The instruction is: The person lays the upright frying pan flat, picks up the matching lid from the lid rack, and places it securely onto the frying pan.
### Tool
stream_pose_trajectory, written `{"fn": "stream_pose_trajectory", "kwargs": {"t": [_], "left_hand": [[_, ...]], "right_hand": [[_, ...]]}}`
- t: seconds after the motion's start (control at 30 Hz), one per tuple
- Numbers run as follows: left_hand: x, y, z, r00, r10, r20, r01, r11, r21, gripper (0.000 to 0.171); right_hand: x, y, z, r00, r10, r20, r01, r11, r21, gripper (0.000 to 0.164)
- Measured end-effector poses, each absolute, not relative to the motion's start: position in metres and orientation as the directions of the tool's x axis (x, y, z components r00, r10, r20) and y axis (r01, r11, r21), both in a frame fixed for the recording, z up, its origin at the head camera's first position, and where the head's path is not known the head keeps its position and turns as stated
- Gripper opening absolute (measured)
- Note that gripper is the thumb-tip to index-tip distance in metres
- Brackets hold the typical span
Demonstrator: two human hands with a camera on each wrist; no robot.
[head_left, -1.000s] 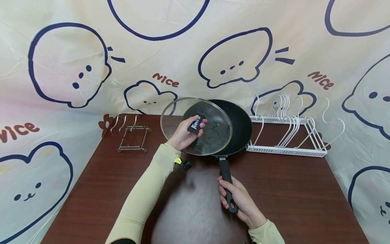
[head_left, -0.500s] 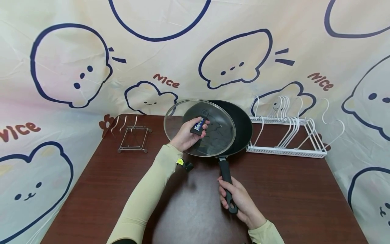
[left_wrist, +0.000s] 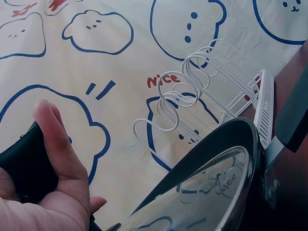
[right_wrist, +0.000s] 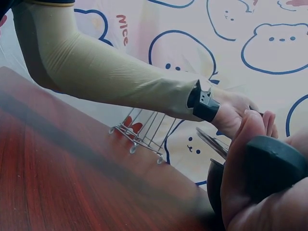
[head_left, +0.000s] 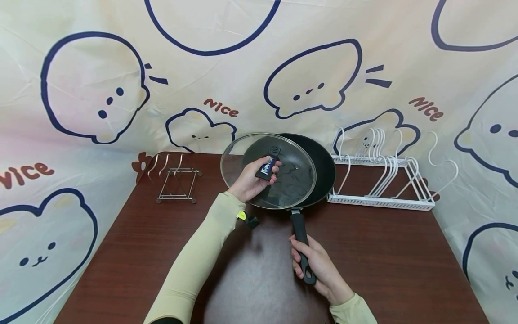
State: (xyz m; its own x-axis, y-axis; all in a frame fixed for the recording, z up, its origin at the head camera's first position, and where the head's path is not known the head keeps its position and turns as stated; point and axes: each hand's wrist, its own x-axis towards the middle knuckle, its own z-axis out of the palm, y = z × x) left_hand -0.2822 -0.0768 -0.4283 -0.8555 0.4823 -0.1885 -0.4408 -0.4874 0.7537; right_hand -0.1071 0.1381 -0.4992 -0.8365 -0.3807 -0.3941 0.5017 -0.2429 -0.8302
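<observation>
My left hand [head_left: 254, 179] grips the black handle [head_left: 267, 167] of a round glass lid [head_left: 293, 189]. The lid, clear with a thin metal rim, overlaps the left and middle of a black frying pan [head_left: 321, 166] in the head view. On the right a crescent of the pan's dark inside shows uncovered. In the left wrist view the lid's edge [left_wrist: 240, 178] lies tilted within the pan's rim [left_wrist: 236, 126]. My right hand [head_left: 319, 265] holds the pan by its black handle [head_left: 299, 227], fingers curled round it; in the right wrist view the handle's end [right_wrist: 274, 161] pokes out of the grip.
A white rack [head_left: 382, 201] with curved dividers stands right of the pan, close to its rim. Left of the lid sits a small metal wire rack [head_left: 176, 196] with hooked tops. Both are on the dark red-brown table [head_left: 388, 252], before a printed cloth backdrop [head_left: 243, 76].
My left hand has shifted the lid a little to the right and slightly nearer, so it overlaps more of the pan. The right hand and the pan have stayed in place.
</observation>
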Motion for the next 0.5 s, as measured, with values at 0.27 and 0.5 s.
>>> {"fn": "stream_pose_trajectory", "kwargs": {"t": [0.27, 0.5], "left_hand": [[-0.2825, -0.0724, -0.4284, -0.855, 0.49, -0.171, -0.432, -0.49, 0.757, 0.051], [-0.2833, -0.0691, -0.429, -0.853, 0.488, -0.188, -0.444, -0.486, 0.752, 0.056]], "right_hand": [[-0.1075, 0.1377, -0.5018, -0.837, -0.374, -0.4, 0.506, -0.248, -0.826, 0.036], [-0.1074, 0.1378, -0.5021, -0.836, -0.381, -0.395, 0.503, -0.245, -0.829, 0.033]]}}
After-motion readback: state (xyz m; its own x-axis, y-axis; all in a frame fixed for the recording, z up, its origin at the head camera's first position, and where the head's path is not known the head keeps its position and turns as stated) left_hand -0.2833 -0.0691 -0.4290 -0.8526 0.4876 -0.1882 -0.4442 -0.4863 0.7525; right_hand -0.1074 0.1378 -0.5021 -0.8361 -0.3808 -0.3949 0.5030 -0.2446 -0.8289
